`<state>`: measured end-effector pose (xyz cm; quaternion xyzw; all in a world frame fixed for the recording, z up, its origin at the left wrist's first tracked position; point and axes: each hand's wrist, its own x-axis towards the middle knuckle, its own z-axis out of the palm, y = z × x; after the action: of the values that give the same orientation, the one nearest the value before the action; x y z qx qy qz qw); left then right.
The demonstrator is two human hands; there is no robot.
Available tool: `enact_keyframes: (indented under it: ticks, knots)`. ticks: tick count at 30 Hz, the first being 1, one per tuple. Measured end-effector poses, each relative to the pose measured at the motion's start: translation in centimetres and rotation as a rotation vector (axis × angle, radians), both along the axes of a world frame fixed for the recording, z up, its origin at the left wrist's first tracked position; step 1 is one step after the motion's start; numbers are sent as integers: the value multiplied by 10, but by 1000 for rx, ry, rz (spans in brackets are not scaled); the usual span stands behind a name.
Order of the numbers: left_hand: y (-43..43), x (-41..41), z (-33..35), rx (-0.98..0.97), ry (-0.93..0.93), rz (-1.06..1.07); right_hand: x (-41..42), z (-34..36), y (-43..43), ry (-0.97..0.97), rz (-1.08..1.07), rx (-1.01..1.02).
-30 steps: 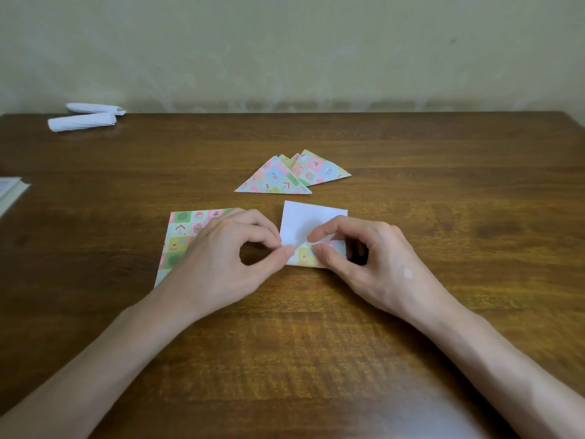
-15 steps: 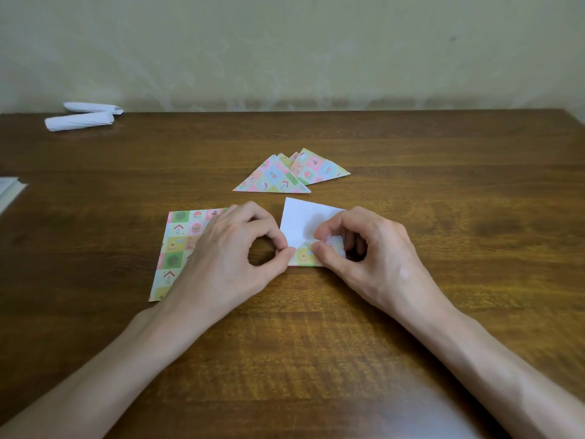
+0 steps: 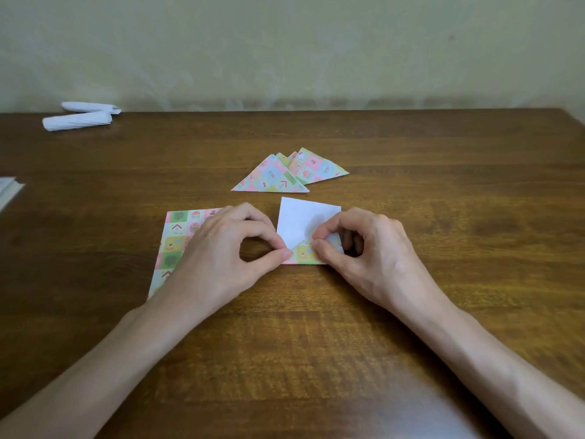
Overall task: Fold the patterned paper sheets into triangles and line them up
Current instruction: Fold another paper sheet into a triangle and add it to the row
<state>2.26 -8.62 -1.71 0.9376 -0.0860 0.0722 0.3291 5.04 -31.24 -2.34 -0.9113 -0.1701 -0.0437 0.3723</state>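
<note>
A white-backed sheet (image 3: 305, 221) lies on the wooden table (image 3: 443, 201) with its plain side up. A small flap at its near edge is turned over, so the pastel pattern shows there. The left hand (image 3: 221, 258) pinches the sheet's near-left corner between thumb and forefinger, which form a ring, and the other fingers are curled behind them. The right hand (image 3: 367, 258) pinches the turned-up flap at the sheet's near-right corner, thumb under and forefinger on top, with the remaining fingers bent in toward the palm. Just left of the sheet lies an unfolded patterned sheet (image 3: 177, 236), pattern side up and partly covered by the left hand and wrist. Just beyond the sheet, two folded triangles lie overlapping, the front triangle (image 3: 272, 177) covering part of the rear triangle (image 3: 316, 167). Far to the left of the sheet and beyond it, near the wall, are two white paper rolls (image 3: 77, 120), close together. A pale flat object (image 3: 8, 188) shows at the table's left edge, too cropped to identify.
</note>
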Motion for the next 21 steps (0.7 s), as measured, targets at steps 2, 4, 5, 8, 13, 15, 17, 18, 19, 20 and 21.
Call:
enact_keyframes:
  ticks: [2,4,5,8,13,15,17,18,19,20,21]
  knots:
    - [0,0,0,-14,2,0,1,1,0,14,-4,-5]
    - [0,1,1,-23,11,0,1,2,0,26,-6,-7]
    - [0,1,1,-24,15,-1,1,2,0,30,-7,-7]
    - [0,2,1,-23,24,-2,1,1,1,27,-9,-17]
    - [1,3,1,-29,31,-12,3,0,1,15,-3,-28]
    - [2,3,1,-33,48,-18,3,-1,1,6,7,-28]
    - [3,4,2,-38,77,-29,3,-2,1,-24,31,-32]
    - [4,5,2,-40,83,-35,3,-3,1,-38,46,-38]
    - [5,5,2,-40,86,-39,3,-4,1,-48,59,-45]
    - [5,5,2,-43,91,-40,3,-5,1,-54,72,-53]
    - [6,5,2,-51,94,-41,4,-6,1,-59,84,-59]
